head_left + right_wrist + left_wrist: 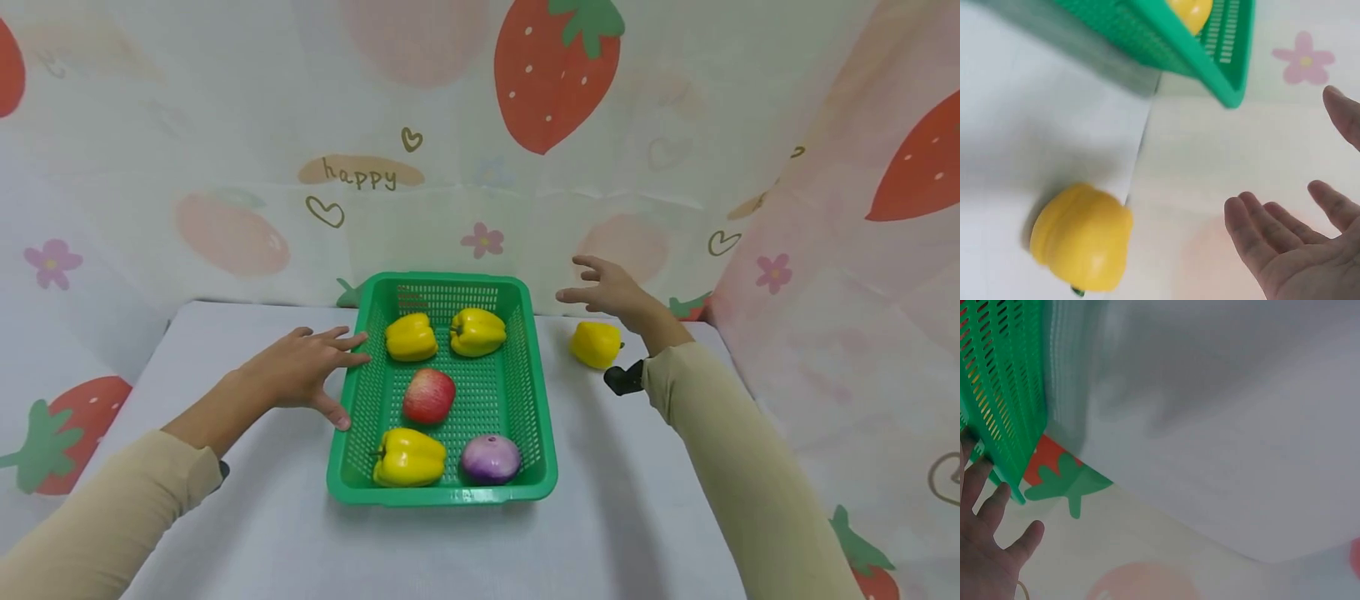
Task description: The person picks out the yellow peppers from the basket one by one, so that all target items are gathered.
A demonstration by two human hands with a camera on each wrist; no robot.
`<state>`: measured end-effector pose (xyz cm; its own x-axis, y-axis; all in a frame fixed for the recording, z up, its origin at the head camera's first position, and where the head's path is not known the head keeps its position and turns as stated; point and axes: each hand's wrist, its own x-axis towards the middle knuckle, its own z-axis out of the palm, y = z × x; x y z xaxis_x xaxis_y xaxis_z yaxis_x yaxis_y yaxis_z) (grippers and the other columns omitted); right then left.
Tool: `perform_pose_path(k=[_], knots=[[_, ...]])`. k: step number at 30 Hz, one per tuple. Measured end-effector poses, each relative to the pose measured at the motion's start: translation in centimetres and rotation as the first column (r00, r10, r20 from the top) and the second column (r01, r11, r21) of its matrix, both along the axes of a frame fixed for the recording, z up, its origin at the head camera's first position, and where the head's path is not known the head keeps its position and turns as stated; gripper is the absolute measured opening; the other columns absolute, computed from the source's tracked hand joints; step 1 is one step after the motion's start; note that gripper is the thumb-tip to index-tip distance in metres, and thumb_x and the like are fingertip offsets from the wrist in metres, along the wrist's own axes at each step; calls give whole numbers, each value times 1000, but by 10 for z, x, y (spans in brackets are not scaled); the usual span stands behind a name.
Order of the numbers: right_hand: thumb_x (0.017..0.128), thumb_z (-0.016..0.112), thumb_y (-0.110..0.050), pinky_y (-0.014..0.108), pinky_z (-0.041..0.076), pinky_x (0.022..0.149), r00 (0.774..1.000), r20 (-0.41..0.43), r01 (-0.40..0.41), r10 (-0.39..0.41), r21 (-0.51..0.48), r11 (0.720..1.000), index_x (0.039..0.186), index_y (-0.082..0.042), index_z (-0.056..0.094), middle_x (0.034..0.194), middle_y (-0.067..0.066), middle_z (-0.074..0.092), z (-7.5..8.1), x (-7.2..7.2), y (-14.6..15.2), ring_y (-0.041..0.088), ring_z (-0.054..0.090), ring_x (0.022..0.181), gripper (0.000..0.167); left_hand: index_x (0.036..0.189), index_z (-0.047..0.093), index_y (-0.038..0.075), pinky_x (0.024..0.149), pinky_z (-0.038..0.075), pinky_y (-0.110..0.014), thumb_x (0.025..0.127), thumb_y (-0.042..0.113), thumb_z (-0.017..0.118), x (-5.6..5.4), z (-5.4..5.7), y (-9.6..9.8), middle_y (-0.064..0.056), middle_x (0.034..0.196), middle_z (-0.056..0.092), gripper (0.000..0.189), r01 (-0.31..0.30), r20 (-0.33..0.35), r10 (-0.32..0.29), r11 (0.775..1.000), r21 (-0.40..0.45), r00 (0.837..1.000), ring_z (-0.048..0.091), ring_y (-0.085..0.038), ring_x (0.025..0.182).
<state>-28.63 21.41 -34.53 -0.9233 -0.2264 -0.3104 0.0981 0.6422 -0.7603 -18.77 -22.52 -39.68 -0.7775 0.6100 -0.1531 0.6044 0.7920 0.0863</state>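
Beige sleeves extend forward; the left hand spreads wide at the green plastic basket (perhaps steadying it); the empty right hand hovers, fingers wide, near 1 yellow bell pepper.

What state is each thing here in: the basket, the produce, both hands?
Green basket: upright on the white table, loaded
Three yellow peppers: inside the basket
Apple: inside, near the middle
Purple vegetable: inside, near front right corner
Fourth yellow pepper: outside, right of the basket
Left hand: spread at the basket's left rim
Right hand: raised, empty
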Motion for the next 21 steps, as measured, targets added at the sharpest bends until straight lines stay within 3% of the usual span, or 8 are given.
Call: perform_pose_path(k=[7, 21], knots=[[94, 71, -22, 52, 39, 110, 999, 0, -42, 43, -125, 991, 159, -12, 22, 161, 22, 24, 0, 1, -33, 40, 42, 138, 82, 139, 60, 13, 103, 34, -71, 62, 75, 75, 0, -1, 0, -16, 152, 44, 99, -1, 0, 1, 1000, -7, 1000, 36, -44, 141], [92, 74, -19, 57, 37, 110, 992, 84, -74, 97, -246, 966, 158, -14, 27, 161, 17, 26, -31, 2, -91, 39, 40, 139, 81, 138, 60, 12, 102, 35, -71, 63, 75, 75, 0, -1, -2, -16, 152, 44, 99, -1, -4, 1, 1000, 6, 1000, 36, -44, 141]])
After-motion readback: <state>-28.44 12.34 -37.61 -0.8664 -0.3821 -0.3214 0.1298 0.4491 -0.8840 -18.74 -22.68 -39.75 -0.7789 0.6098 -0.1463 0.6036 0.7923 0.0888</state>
